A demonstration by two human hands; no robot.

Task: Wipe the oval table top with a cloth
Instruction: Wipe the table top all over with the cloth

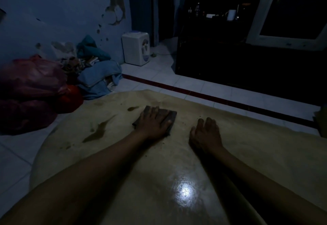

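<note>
L hand (155, 122) flat on dark cloth (170, 115), fingers straight, pressing it onto oval table top (177, 163) near far edge. Cloth rectangular, long axis running L-R, slightly tilted. R hand (206, 134) beside it, resting on table, fingers loosely curled, holding nothing. Dark smears (97, 133) L of cloth. Red bag (30, 79) on floor, contents not visible.

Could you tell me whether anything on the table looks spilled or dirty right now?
Yes. Dark wet-looking streaks and a smaller spot mark the oval table top, left of the cloth under the left hand. Small crumbs lie between the hands.
</note>
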